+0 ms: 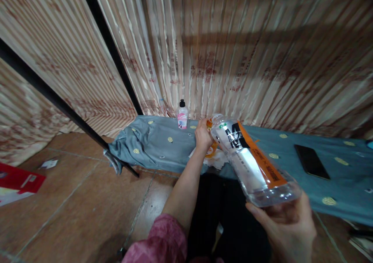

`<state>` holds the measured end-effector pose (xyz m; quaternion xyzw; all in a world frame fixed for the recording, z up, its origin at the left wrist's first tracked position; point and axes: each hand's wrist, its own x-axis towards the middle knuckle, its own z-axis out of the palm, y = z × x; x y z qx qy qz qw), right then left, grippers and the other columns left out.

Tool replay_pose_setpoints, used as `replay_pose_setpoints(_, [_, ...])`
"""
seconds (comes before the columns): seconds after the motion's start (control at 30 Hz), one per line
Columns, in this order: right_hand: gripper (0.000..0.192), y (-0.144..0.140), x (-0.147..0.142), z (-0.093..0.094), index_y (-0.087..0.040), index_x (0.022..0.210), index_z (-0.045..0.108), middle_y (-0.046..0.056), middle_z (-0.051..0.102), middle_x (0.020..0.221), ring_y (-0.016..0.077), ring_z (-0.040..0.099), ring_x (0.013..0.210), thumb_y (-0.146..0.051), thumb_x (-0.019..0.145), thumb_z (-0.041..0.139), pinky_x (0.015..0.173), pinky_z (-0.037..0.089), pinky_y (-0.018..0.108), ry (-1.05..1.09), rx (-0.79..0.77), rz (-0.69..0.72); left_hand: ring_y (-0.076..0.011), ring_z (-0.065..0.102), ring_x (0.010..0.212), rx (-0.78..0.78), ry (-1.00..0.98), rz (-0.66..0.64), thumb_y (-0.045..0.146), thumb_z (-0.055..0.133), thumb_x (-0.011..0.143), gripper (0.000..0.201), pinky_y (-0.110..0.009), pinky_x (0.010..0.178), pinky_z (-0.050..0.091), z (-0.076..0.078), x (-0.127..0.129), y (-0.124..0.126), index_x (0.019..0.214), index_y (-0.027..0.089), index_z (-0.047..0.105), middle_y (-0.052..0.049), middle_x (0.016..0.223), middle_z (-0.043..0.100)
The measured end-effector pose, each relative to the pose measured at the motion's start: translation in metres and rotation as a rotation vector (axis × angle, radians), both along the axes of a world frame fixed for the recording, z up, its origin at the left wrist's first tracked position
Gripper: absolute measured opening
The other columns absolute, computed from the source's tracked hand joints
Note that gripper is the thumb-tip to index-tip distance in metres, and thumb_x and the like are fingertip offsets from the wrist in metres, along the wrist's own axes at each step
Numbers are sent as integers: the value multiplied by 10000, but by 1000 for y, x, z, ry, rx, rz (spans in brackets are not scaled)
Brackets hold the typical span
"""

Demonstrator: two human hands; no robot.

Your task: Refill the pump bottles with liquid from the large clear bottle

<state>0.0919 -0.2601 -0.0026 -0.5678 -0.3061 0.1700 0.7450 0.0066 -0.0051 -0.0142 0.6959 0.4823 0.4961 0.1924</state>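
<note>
Right hand (287, 224) closest to camera, fingers wrapped round the base end of a clear bottle (250, 162), thumb on the near side. Grip is closed to bottle width, firm contact; some fingertips hidden behind the plastic. Bottle is off the table (171, 154), tilted, base toward the camera, uncapped mouth pointing up and away, to the left. Silver and orange label, big black lettering, faces up.

Left hand (202, 134), arm out of a pink sleeve (159, 241), has fingers bent round the upper part of an orange container (211, 151). Can't tell the exact finger gap, far side hidden. Container sits just beside the clear bottle's mouth end, partly blocked by hand and bottle. Crumpled white cloth or tissue (220, 162) at its foot, near table edge.

Table has a grey-blue cover with yellow motifs. Small pink-labelled bottle (182, 120), black cap, upright near the back, left of the left hand. Dark phone (311, 162) flat on the right. Striped curtain (233, 60) behind, brown tiled floor (84, 200) below.
</note>
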Motion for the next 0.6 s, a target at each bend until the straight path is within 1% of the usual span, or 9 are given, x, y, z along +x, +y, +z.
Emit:
replay_pose_setpoints(0.13, [1055,0,0,-2,-166,1351,601,170,658,1328,271,727,1047,-206,374,996,775,609,275,16,-22,-16,-252,659,1089,3,-11,-2,139,595,867,296,-348,974,523,0,0,0,1153,173,663,-102,1112,710])
replay_pose_setpoints(0.27, [1083,1,-2,1,-133,1343,598,212,646,1329,315,721,1058,-215,339,997,759,617,310,40,-45,-29,-251,662,1077,-8,-9,4,146,583,880,288,-349,966,525,1,0,-1,1155,171,667,-101,1095,710])
replay_pose_setpoints(0.43, [1071,3,-2,3,-124,1307,606,218,661,1298,312,731,1026,-207,312,994,735,617,302,51,-20,-44,-251,664,1068,9,-7,0,140,594,870,297,-343,965,527,1,0,-1,1157,165,669,-101,1083,709])
replay_pose_setpoints(0.53, [1071,2,-1,0,-137,1319,602,211,641,1339,308,714,1083,-196,322,992,759,608,282,43,-23,-34,-252,662,1074,9,0,1,133,587,873,298,-347,969,527,0,0,-1,1156,176,667,-98,1086,711])
replay_pose_setpoints(0.6, [1068,1,0,-1,-149,1328,601,200,641,1346,294,715,1084,-193,335,991,761,602,266,40,-27,-25,-257,662,1077,-1,2,8,138,590,873,293,-353,970,529,0,0,-1,1154,171,666,-104,1093,711])
